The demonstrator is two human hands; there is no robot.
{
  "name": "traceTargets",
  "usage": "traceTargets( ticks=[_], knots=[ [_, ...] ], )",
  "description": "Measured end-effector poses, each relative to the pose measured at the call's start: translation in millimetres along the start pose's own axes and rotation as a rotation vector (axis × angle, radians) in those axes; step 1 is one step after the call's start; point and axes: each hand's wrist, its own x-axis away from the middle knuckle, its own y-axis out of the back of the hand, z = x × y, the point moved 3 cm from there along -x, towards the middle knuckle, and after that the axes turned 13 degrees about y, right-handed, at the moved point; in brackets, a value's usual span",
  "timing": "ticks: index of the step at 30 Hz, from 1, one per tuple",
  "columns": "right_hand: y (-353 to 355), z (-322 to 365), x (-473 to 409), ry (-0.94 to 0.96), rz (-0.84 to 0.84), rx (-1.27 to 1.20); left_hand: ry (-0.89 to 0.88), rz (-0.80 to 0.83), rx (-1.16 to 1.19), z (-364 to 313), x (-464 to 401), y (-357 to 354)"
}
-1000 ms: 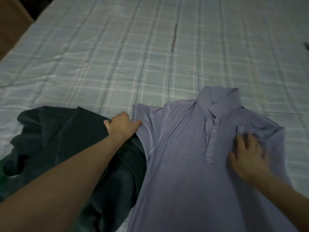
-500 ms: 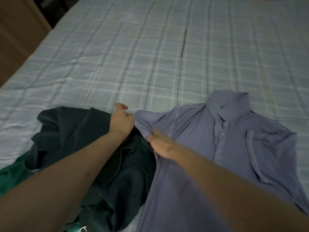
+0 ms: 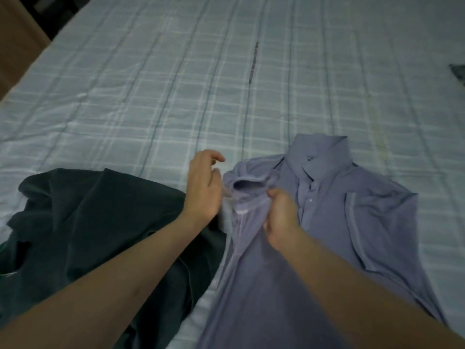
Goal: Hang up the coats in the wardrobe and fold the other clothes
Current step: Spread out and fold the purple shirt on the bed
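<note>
From your head camera, you look down at a bed (image 3: 176,79) covered in a pale checked sheet. The shirt (image 3: 352,222), blue-grey with short sleeves, lies front up on the near right part of the bed, collar away from you and buttons showing. Its one sleeve on your left is bunched and lifted, the cuff opening gaping toward you.

Your right hand (image 3: 281,220) reaches across the shirt's chest and pinches the fabric just below that bunched sleeve, fingers curled tight around a fold.

Your left hand (image 3: 203,187) hovers just beside the sleeve, at the shirt's edge; its fingers are loosely curled and a little apart, and they hold nothing that you can see. Whether they brush the cloth is unclear through the blur.

A dark green garment (image 3: 95,222) lies crumpled on the near left of the bed, under your left forearm and touching the shirt's side. A small dark scrap (image 3: 458,75) shows at the far right edge.
</note>
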Motion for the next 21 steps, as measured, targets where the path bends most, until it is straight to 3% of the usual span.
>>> traceTargets(
  ticks=[3,8,12,16,19,21],
  knots=[
    [40,1,-10,-0.071,-0.035,0.016,0.051,0.136,-0.199,32,0,-16],
    [63,5,-15,0.159,-0.007,0.307,-0.199,0.358,-0.472,30,7,-45],
    [60,0,-15,0.356,0.078,0.515,-0.244,0.295,-0.616,23,-15,-64],
    [61,-17,-20,0.265,0.08,0.534,-0.259,0.279,-0.861,11,-38,-77],
    [66,-19,-20,0.25,0.119,0.475,-0.198,0.121,-0.926,-3,-57,-74],
    [70,-15,-15,0.364,0.143,0.573,-0.118,0.041,-0.991,-5,-65,-70]
  ],
)
